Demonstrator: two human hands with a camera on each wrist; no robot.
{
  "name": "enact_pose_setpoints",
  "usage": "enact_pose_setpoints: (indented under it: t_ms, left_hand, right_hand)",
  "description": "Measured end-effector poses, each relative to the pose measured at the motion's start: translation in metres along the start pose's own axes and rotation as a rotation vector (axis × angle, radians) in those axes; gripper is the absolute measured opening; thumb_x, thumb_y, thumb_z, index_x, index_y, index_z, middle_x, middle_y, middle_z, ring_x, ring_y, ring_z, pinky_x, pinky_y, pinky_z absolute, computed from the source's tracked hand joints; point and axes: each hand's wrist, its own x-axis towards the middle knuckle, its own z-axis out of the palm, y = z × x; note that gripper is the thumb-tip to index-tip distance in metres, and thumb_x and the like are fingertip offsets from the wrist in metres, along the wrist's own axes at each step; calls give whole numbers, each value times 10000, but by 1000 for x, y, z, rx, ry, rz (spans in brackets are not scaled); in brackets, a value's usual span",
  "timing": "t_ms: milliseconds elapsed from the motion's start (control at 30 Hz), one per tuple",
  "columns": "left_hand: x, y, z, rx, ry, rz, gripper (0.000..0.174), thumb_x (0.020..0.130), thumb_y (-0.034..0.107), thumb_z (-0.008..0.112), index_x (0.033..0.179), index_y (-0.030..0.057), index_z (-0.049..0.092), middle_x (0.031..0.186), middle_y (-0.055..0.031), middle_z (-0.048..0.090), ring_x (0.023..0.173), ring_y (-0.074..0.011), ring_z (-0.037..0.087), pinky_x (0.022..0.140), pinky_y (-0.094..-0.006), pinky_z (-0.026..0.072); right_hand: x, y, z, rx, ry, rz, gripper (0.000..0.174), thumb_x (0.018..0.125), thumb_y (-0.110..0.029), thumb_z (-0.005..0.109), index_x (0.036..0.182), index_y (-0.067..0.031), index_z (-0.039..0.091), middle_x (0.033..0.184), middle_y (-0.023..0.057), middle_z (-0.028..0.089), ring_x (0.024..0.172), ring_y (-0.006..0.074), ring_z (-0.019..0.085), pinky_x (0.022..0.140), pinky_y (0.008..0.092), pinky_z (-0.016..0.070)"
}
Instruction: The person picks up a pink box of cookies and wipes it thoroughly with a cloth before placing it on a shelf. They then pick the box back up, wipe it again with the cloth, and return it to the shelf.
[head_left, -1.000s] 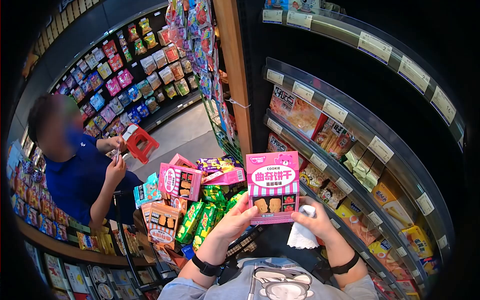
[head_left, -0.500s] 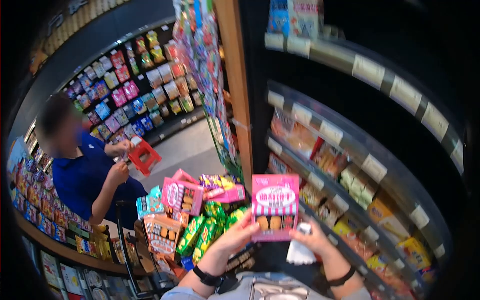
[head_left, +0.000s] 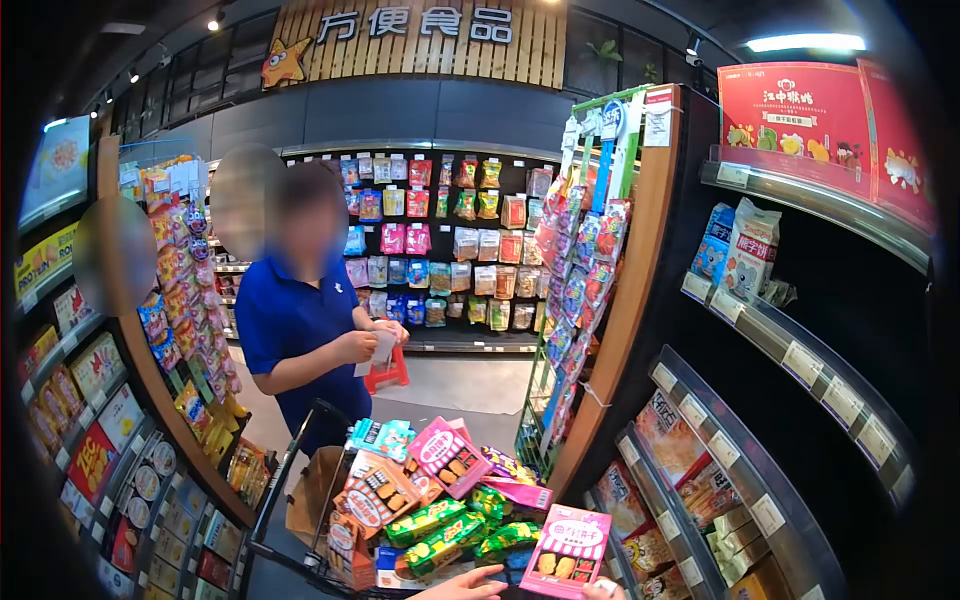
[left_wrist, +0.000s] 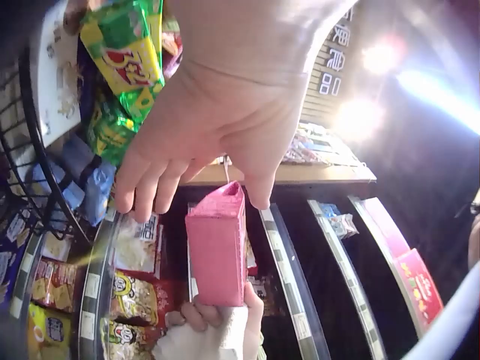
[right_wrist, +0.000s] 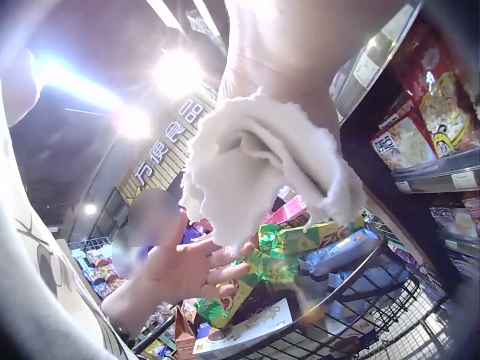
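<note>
Holding a pink cookie box (head_left: 566,551)

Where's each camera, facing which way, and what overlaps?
Head: worn on head, facing forward and down over green packs; left hand, right hand at bottom.
Left wrist: worn there, faces past the left hand to the pink box in the right hand.
Right wrist: worn there, faces past tissue to green packs; left hand, shirt, part of right hand.
Both wrist views share left hand, green packs.

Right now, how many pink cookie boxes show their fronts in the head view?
2: one pink box in the right hand, another pink box beyond the green packets. More may be hidden.
</note>
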Motion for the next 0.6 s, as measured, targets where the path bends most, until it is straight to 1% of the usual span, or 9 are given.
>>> enact_pose_setpoints:
  t_ms: [100,167,233,300,367,433,500,567,600]
  left_hand:
    - [-40,8,-23,24,81,61,519,919,302,598,1354,77,425,1156,-62,576,926,-104,590,760,-261,496]
    - [-57,2,-40,107,163,179,456,911,297,608,1288,62,502,1056,-43,618,866,-89,583,768,-255,472]
    - [-75,2,-57,61,189,141,450,901,278,624,1271,48,513,1070,-41,615,879,-99,589,787,-252,474]
    - [-86,-6,-81,87,155,150,416,904,230,621,1262,45,515,1079,-35,613,934,-108,582,819,-255,472]
    - [-102,-18,-99,88,164,242,384,913,186,604,1256,39,511,1099,-40,606,994,-118,565,849,-260,468]
    - [-121,-12,-113,27,116,207,364,924,160,583,1259,44,501,1123,-50,598,1026,-128,550,876,-256,450]
    - [-132,-11,-126,26,103,200,384,918,148,591,1276,53,490,1108,-49,604,1031,-131,548,882,-260,446]
    - [-137,-14,-136,10,54,240,426,910,140,602,1305,60,466,1120,-54,594,1041,-137,546,883,-266,446]
    - [-142,-10,-139,10,25,204,476,899,140,617,1334,64,438,1151,-61,576,1056,-145,543,883,-277,451]
  right_hand:
    - [-11,-13,9,39,-26,45,137,834,-196,680,894,-85,626,747,-38,560,671,51,502,568,211,404]
    - [-19,-22,17,70,-30,77,145,835,-195,680,908,-82,629,751,-37,566,675,51,505,573,210,408]
    - [-14,-48,30,60,66,149,316,808,-298,684,996,-55,612,766,14,627,620,113,583,560,277,484]
    - [6,-72,52,133,196,93,277,822,-313,677,903,-65,581,682,39,604,524,138,570,475,308,469]
    - [11,-121,83,184,264,22,269,831,-321,668,881,-72,577,643,24,588,522,137,577,465,304,471]
    - [13,-144,104,177,226,-87,258,837,-321,659,859,-80,571,637,25,586,511,138,578,453,296,467]
    - [-12,-153,130,49,199,-80,235,832,-290,670,845,-81,561,653,23,589,536,125,584,478,275,470]
    - [-29,-112,146,-11,161,-127,225,821,-265,688,838,-81,559,670,13,589,577,104,581,526,270,477]
    - [-39,-91,155,-164,124,-159,231,814,-262,699,849,-79,562,680,10,589,588,98,575,543,270,479]
